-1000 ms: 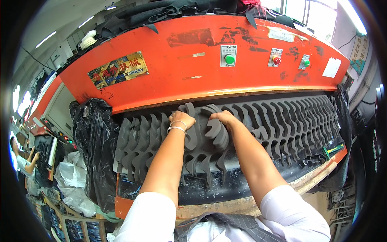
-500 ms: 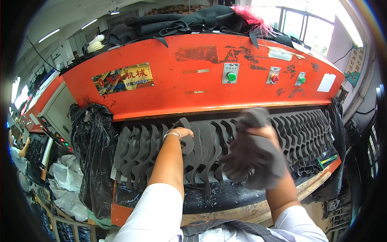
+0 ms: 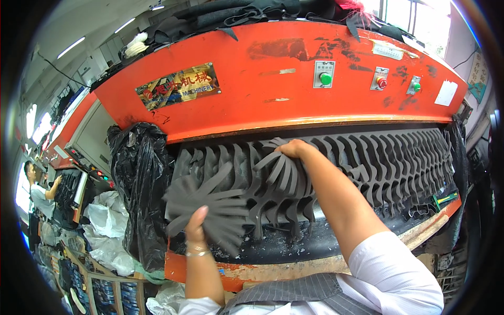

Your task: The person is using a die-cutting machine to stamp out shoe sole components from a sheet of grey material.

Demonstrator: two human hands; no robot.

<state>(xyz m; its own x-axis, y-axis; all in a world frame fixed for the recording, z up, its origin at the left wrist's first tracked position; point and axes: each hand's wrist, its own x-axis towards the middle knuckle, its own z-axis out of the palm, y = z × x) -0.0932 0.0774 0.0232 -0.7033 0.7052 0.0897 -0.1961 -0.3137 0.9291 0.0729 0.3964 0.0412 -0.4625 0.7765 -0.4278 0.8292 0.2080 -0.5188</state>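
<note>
Your left hand (image 3: 197, 223) grasps a fanned left bundle (image 3: 182, 203) of grey strips; your thumb lies against its near side, and the other fingers are hidden. This bundle is motion-blurred and overlaps the left end of the strip rows (image 3: 394, 157) in view. Your right hand (image 3: 295, 148) grasps the upper end of a right bundle (image 3: 283, 172), whose strips fan out toward your left and downward. This bundle is located at the rows, left of their middle. The rows of wavy grey strips lie side by side on the black counter (image 3: 283, 253), beneath the orange machine front (image 3: 236, 68). A green push-button (image 3: 325, 79) and a red push-button (image 3: 381, 83) are mounted on that front. A black plastic bag (image 3: 140, 197) hangs at the counter's left end.
</note>
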